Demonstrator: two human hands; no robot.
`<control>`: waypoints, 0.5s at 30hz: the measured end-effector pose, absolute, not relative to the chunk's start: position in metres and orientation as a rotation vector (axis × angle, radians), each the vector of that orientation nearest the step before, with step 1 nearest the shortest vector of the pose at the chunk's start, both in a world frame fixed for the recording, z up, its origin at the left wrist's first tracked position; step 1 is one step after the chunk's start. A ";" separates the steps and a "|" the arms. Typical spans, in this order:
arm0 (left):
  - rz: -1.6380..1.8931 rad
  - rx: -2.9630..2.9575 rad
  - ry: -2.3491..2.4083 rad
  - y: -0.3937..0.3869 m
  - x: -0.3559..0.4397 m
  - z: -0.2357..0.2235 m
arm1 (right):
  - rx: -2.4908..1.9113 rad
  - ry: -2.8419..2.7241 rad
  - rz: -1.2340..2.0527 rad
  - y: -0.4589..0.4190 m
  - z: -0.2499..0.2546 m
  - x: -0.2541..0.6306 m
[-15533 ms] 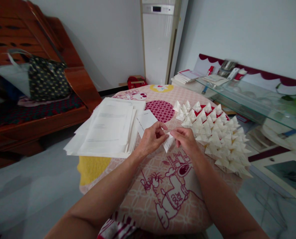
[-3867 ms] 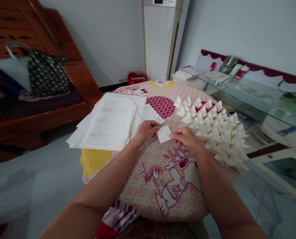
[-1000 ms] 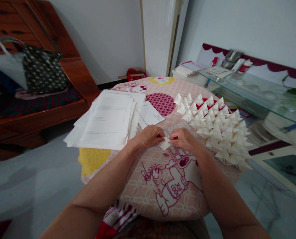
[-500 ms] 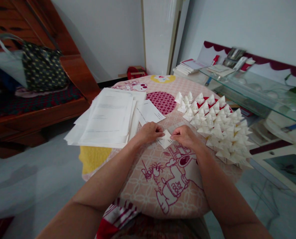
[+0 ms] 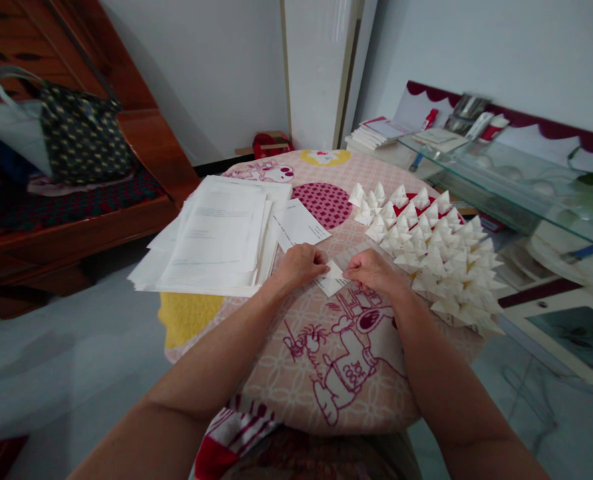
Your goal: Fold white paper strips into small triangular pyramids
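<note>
A small folded piece of white paper lies on the patterned tablecloth between my hands, one corner toward me. My left hand pinches its left edge, fingers closed. From the other side my right hand pinches the right corner with thumb and fingertips. Some print shows along the paper's lower right edge. Just beyond my left hand lies a loose printed sheet. Many pointed folded paper pieces stand in rows to the right of my right hand.
A stack of printed paper sheets covers the table's left side. At the right stands a glass shelf with a metal container and a red-and-white cup. A wooden bench holding a dotted bag is at the left.
About four seconds ago the paper was a flat square; now it is folded, with a raised triangular flap. Over the last half second my hands have barely moved, both keeping hold of it.
</note>
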State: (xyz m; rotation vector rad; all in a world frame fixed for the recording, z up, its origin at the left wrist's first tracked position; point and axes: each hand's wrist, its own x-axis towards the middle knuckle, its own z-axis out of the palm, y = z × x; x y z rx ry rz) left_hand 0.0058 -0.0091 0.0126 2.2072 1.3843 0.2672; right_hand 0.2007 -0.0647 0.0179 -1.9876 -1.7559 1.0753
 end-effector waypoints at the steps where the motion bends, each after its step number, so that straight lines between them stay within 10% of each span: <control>1: 0.273 2.194 1.382 -0.009 0.006 0.012 | -1.998 -1.757 1.070 -0.065 0.019 0.200; 15: 0.221 2.047 1.190 0.015 -0.001 0.012 | -2.055 -1.839 0.931 -0.065 0.015 0.198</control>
